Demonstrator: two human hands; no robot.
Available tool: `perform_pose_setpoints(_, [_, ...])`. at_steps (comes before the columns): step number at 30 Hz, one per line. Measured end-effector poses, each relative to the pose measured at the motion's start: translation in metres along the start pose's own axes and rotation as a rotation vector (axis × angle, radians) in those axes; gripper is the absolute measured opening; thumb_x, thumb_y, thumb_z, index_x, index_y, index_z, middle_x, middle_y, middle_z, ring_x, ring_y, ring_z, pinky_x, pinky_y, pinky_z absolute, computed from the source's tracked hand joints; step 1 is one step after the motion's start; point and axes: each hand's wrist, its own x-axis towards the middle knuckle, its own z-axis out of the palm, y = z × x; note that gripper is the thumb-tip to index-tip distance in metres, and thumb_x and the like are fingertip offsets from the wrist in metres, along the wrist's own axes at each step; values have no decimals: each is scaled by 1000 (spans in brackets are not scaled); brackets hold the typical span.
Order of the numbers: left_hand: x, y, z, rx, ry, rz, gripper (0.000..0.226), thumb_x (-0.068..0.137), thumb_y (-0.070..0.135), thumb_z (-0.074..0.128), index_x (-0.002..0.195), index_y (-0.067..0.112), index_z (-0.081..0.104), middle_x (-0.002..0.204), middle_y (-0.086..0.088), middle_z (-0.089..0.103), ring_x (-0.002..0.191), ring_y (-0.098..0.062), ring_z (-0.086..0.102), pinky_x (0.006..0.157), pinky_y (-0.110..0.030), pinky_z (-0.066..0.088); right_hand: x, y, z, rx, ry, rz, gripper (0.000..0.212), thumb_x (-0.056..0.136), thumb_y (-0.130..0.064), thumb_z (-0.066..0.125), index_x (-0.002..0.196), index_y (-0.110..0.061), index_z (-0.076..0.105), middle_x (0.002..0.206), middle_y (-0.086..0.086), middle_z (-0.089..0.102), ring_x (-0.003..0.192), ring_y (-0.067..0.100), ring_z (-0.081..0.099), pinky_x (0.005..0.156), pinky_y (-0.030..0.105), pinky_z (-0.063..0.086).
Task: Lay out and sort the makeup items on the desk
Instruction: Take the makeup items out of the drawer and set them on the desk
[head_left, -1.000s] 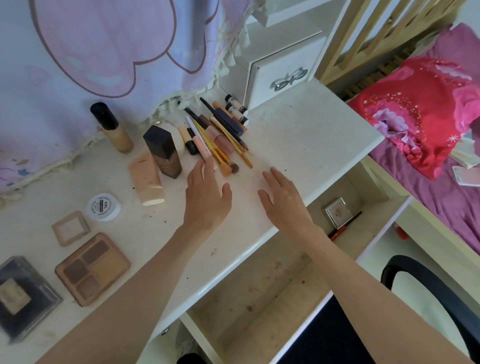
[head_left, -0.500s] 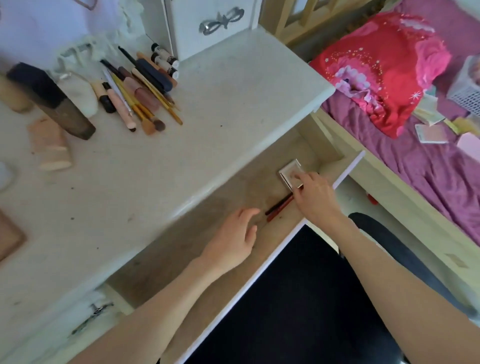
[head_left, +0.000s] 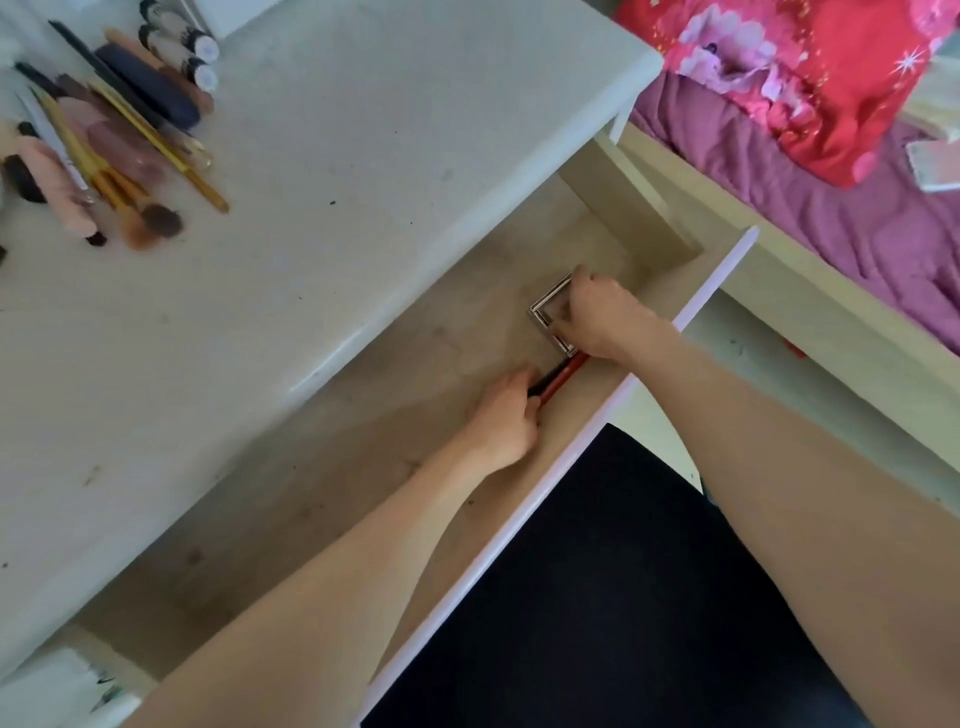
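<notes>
1. A red and black pencil (head_left: 558, 375) lies on the floor of the open drawer (head_left: 363, 467). Its long axis runs on a diagonal, from the lower left up to the right, with the black end at the lower left.
2. The left hand (head_left: 506, 423) has its fingers curled onto the black end of the pencil and grips it.
3. A square silver-rimmed compact (head_left: 549, 317) lies just beyond the pencil's red end, one corner pointing toward the surface edge. The right hand (head_left: 602, 317) covers it, fingers curled over its far rim, holding it.
4. Half a second ago the left hand was spread and clear of the pencil; it now closes on it. The right hand, then only touching the compact's near corner, now sits over most of it.
5. On the white surface (head_left: 337, 156), at the far left, a cluster of brushes and tubes (head_left: 114, 145) lies blurred, most handles on a like diagonal.
6. To the right stands a bed with a purple sheet (head_left: 857, 218) and a red floral pillow (head_left: 810, 67). A black chair seat (head_left: 623, 597) shows below the drawer front.
</notes>
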Motion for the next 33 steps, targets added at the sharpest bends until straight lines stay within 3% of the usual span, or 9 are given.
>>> perform_pose_setpoints(3, [9, -4, 9, -12, 1, -30, 32, 96, 17, 39, 127, 14, 47, 131, -11, 49, 122, -29, 43, 103, -41, 35, 9, 1, 7, 52, -2, 36, 57, 86, -20, 64, 125, 5, 32, 130, 25, 44, 118, 39, 49, 85, 38, 40])
perform_pose_setpoints(7, [14, 1, 7, 18, 9, -37, 12, 94, 17, 42, 90, 12, 53, 101, -16, 58, 97, -33, 53, 77, -33, 41, 17, -3, 16, 25, 51, 77, 55, 89, -18, 59, 129, 5, 30, 134, 23, 38, 122, 39, 46, 93, 40, 41])
perform_pose_setpoints(15, [5, 4, -3, 110, -109, -98, 29, 97, 21, 40, 116, 2, 52, 112, -16, 58, 99, -29, 55, 80, -34, 44, 3, -12, 14, -156, 72, -31, 64, 81, -21, 65, 132, -2, 32, 131, 16, 37, 123, 34, 37, 93, 45, 39])
perform_pose_setpoints(19, [-13, 2, -15, 94, -197, -157, 18, 98, 22, 39, 101, 7, 48, 83, -5, 52, 73, -18, 50, 58, -26, 39, -13, -18, 6, -138, 103, -57, 68, 80, -27, 63, 134, -2, 30, 131, 15, 36, 121, 33, 35, 90, 41, 38])
perform_pose_setpoints(23, [-33, 0, -22, 60, -241, -198, 17, 96, 21, 33, 92, 11, 46, 78, -4, 47, 68, -18, 46, 59, -28, 38, -39, -23, 0, -111, 135, -64, 71, 79, -34, 62, 135, -4, 31, 129, 15, 40, 120, 32, 37, 91, 40, 37])
perform_pose_setpoints(25, [-48, 1, -28, 22, -198, -199, 15, 97, 18, 31, 87, 14, 41, 73, -2, 42, 62, -15, 40, 54, -25, 33, -56, -26, -5, -53, 159, -53, 67, 79, -35, 59, 134, -7, 34, 128, 14, 42, 119, 32, 38, 92, 39, 37])
perform_pose_setpoints(27, [-62, 3, -39, -77, -165, -206, 13, 99, 19, 30, 99, 15, 42, 77, -4, 47, 64, -14, 42, 54, -24, 34, -74, -31, -13, 54, 200, -33, 62, 78, -37, 58, 130, -10, 38, 125, 12, 43, 117, 31, 39, 93, 39, 38])
perform_pose_setpoints(30, [-84, 1, -53, -225, -143, -201, 20, 99, 18, 30, 116, 16, 40, 97, -12, 56, 79, -19, 51, 67, -32, 42, -100, -38, -23, 286, 226, 11, 60, 82, -38, 57, 132, -12, 38, 124, 10, 44, 117, 28, 39, 94, 35, 36])
perform_pose_setpoints(33, [-108, -7, -64, -341, -112, -152, 20, 99, 13, 31, 114, 19, 42, 89, -7, 53, 78, -20, 49, 74, -35, 44, -125, -52, -25, 628, 231, 54, 34, 84, -36, 56, 110, -14, 52, 104, 4, 55, 95, 21, 51, 71, 26, 41])
